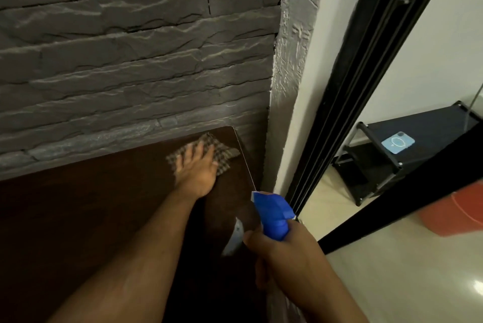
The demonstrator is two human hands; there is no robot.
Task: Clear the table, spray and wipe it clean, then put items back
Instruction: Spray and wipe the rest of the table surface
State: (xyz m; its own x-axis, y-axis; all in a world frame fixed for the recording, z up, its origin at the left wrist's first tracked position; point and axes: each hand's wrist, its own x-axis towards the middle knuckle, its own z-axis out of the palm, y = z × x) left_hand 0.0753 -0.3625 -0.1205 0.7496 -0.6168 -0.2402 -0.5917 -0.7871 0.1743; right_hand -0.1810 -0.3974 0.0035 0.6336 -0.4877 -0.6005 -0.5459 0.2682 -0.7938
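Right hand (282, 252) around unlabelled sprayer (273, 214)

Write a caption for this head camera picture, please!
Left hand presses a checked cloth on the dark table; right hand holds a blue spray bottle.

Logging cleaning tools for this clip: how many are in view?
2: a checked cloth under the left hand at the table's far right corner, and a blue-headed spray bottle in the right hand.

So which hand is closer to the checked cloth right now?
Left. The left hand presses flat on the checked cloth at the table's far corner; the right hand holds the spray bottle nearer the body.
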